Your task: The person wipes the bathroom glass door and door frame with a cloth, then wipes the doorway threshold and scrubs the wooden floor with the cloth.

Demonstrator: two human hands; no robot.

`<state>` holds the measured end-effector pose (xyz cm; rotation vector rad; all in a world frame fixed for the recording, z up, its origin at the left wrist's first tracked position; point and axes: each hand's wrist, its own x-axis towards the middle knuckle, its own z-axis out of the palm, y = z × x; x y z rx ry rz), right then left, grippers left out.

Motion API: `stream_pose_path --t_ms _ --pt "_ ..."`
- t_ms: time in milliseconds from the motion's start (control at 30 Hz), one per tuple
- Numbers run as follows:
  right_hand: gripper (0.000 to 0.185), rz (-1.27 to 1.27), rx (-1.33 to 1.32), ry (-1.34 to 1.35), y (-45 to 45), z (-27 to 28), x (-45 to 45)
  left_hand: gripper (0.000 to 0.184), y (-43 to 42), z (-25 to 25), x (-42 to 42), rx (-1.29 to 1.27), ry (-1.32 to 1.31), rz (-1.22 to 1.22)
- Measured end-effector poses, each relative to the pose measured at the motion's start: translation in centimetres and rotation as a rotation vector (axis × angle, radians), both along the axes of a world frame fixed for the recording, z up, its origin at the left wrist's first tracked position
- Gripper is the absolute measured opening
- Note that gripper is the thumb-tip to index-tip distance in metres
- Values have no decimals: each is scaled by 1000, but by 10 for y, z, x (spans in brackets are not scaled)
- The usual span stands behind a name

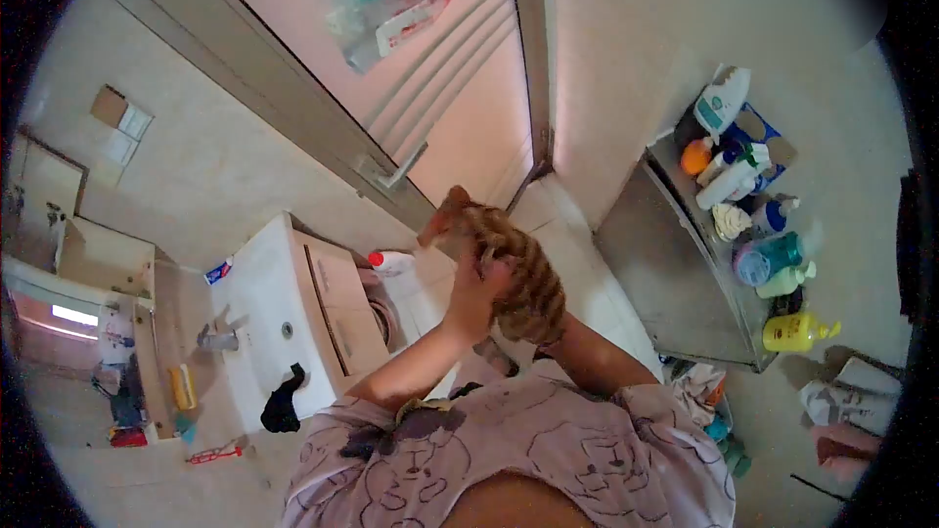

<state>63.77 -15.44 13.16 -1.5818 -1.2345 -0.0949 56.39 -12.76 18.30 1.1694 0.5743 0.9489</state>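
Lying between two bare hands: a brown striped cat (533, 284), held above the tiled floor (572, 235) and just in front of the wearer's patterned shirt (421, 460). Body slants from head, upper left, down to hindquarters, lower right; one ear shows orange-pink against the door.

Left hand (477, 288) on the near-left flank, just behind the head end, palm side to the fur, fingers partly curled over the body. Right hand (551, 334) at the lower right, mostly behind the hindquarters; wrist and forearm show, fingers hidden. Grip reads as closed around the animal on the left; on the right, probably a support from beneath, though finger spread cannot be told. A pale-and-dark paw or tail end dangles below the body, blurred.

Outward, left: white washbasin (254, 308) with faucet (217, 339), black cloth (284, 403) draped at its rim. A white bottle with a red cap (393, 264) near the basin cabinet (337, 303).

Ahead: framed door (469, 127) with lever handle (403, 168), plastic packets (391, 15) against its panel.

Right: grey cabinet (650, 259), its top crowded with bottles; yellow pump bottle (790, 332) at the near end, white spray bottle (722, 103) at the far end.
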Motion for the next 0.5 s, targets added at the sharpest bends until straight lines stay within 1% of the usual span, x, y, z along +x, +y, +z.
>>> stream_pose_path --t_ms 33,67,100,133,167,200,233,267,300,333,367,400,433,500 --pt "40 -155 -156 -580 -3 0 4 60 6 10 0 -659 -427 -294" --pt "40 -150 -167 -788 -2 -1 9 70 18 11 1 -752 -490 -394" --pt "40 -64 -163 -688 3 -4 9 70 25 5 -3 -746 -499 -391" --pt "40 40 -162 -522 10 -8 8 67 31 -6 -5 -755 -423 -390" --pt "40 178 -150 -270 17 -11 8 64 37 -16 -5 -755 -346 -393" --pt "40 361 -121 119 27 -15 7 54 35 -26 -4 -710 -157 -233" --pt "40 558 -70 683 37 -22 3 54 43 -26 -4 -703 -169 -234" --pt "40 647 -38 1045 45 -29 3 49 49 -26 -6 -657 -87 -260" --pt "40 688 -25 1327 55 -37 2 45 54 -29 -7 -614 -5 -284" --pt "40 739 -19 1475 62 -43 3 59 64 -35 -4 -587 -19 -293" --pt "41 784 4 1660 69 -50 6 59 71 -40 -5 -585 -28 -291" --pt "41 847 21 1769 75 -57 6 62 76 -35 -7 -287 102 -264" --pt "41 932 97 1940 79 -64 2 63 81 -32 -9 -139 164 -249" --pt "41 971 138 2108 88 -78 -4 63 92 -28 -14 127 316 -181"
